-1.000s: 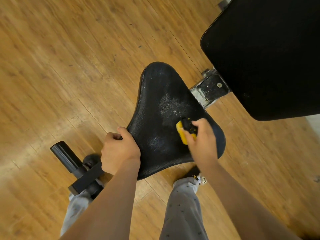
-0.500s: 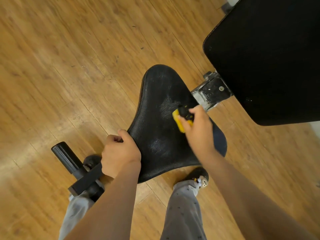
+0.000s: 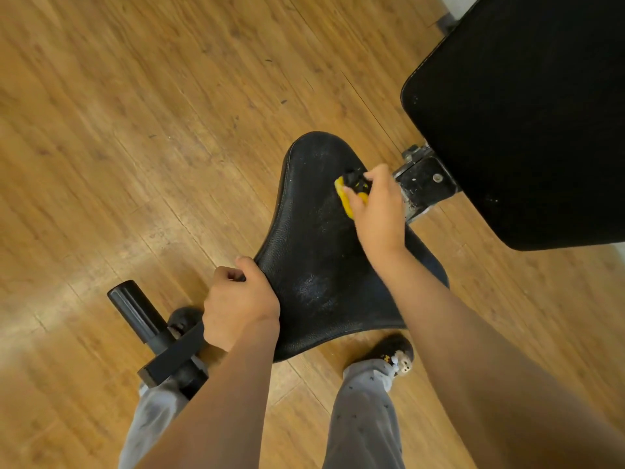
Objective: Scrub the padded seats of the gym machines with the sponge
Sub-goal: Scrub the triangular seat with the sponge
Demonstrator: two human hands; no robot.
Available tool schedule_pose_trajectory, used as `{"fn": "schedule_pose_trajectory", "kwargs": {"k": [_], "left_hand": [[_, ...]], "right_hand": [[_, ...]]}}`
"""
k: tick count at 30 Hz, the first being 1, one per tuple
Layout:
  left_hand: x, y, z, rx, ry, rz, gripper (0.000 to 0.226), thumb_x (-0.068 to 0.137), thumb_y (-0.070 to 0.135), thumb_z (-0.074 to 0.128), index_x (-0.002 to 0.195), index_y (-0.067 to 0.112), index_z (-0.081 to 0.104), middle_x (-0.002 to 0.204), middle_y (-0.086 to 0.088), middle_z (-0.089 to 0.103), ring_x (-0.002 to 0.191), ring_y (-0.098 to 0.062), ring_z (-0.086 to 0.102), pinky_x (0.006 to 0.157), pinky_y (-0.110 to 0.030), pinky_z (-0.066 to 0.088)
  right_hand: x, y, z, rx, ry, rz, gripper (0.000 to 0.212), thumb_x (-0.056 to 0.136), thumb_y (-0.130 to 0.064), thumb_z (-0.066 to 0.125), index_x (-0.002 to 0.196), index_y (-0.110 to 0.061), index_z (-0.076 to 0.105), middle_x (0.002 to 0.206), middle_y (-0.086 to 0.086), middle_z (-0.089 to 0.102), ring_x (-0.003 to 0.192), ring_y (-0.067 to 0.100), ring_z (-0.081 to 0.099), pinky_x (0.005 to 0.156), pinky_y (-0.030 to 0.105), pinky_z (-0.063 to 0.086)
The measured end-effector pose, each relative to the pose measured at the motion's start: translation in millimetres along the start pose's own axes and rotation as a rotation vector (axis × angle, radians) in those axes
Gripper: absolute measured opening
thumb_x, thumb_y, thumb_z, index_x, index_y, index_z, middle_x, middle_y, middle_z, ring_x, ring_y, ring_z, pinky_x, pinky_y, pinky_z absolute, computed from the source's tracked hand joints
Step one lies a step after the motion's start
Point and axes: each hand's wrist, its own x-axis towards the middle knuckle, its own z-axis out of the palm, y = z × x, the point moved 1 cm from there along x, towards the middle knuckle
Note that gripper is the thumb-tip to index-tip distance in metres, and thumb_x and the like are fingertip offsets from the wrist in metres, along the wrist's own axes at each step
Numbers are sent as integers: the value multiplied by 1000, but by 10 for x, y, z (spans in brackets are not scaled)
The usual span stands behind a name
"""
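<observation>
Two hands are working on one black seat [image 3: 314, 252]; I am logging each in turn. Right hand [image 3: 378, 211]: fingers are curling round a yellow sponge [image 3: 343, 194] with a dark top, pressing it onto the far right part of the seat, just beside the metal bracket [image 3: 426, 187]. Left hand [image 3: 240, 299]: it is clamping the seat's near left edge, thumb lying on top. Pale flecks are showing on the seat. A black back pad [image 3: 524, 113] is sitting at the far right. A black bar [image 3: 133, 308] is lying near left above the wooden floor [image 3: 135, 130]. I am also seeing grey trousers [image 3: 365, 418] and a shoe [image 3: 394, 348] nearest me.
</observation>
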Motion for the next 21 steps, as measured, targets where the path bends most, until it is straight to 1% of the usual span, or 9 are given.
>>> {"fn": "schedule_pose_trajectory", "kwargs": {"k": [2,3,6,8,10,12,14,18,21], "left_hand": [[1,-10,1,-7,1,1,37,97,50,31,88,23,55,75,-4,53,75,-25,44,68,-35,20],[3,-9,5,-8,1,2,37,97,50,31,88,23,55,73,-4,51,75,-25,44,67,-36,21],[-3,-7,0,-6,-7,4,36,96,50,30,87,23,54,66,1,43,74,-25,43,67,-36,26],[-2,-15,-1,-1,-10,-2,37,96,50,31,88,24,55,66,1,43,74,-25,42,68,-36,26],[-4,-21,2,-12,-11,4,38,95,51,30,87,25,55,68,0,46,73,-25,44,67,-36,30],[10,-29,21,-18,-11,16,38,93,53,28,85,26,54,69,-1,49,72,-25,47,66,-37,35],[25,-34,31,-17,-4,12,38,93,54,28,83,27,53,69,-2,51,71,-26,50,67,-37,40],[35,-33,32,-11,-8,3,37,94,54,29,81,27,51,67,0,49,72,-27,51,66,-35,39],[44,-32,36,-16,-9,5,36,94,54,31,79,28,49,67,2,47,74,-27,50,66,-35,36]], "right_hand": [[153,-45,70,28,112,128,31,88,-25,67,109,-8,50,110,9,59,104,23,58,83,34,51],[140,-117,106,58,134,138,30,88,-24,67,108,-8,51,110,8,59,104,23,58,83,34,52],[-220,-332,174,118,36,-23,30,85,-22,71,103,-8,52,104,7,59,98,20,56,78,32,49],[-533,-360,129,96,-73,-162,31,81,-19,74,101,-7,52,102,7,58,96,21,56,75,34,49],[-586,-250,33,59,-137,-235,32,80,-17,74,101,-6,52,101,8,57,96,22,56,74,37,51],[-352,-113,-41,21,-120,-204,32,83,-19,72,104,-5,52,103,9,57,97,21,55,77,36,51],[31,-43,-59,5,-54,-112,33,86,-25,68,107,-4,52,105,10,58,98,22,55,78,33,47],[654,-183,104,-38,21,-8,33,91,-27,63,111,-6,49,113,9,58,103,26,56,77,31,40],[781,-388,265,-34,31,-33,33,91,-28,64,111,-8,48,113,8,58,103,24,56,74,28,37]]}}
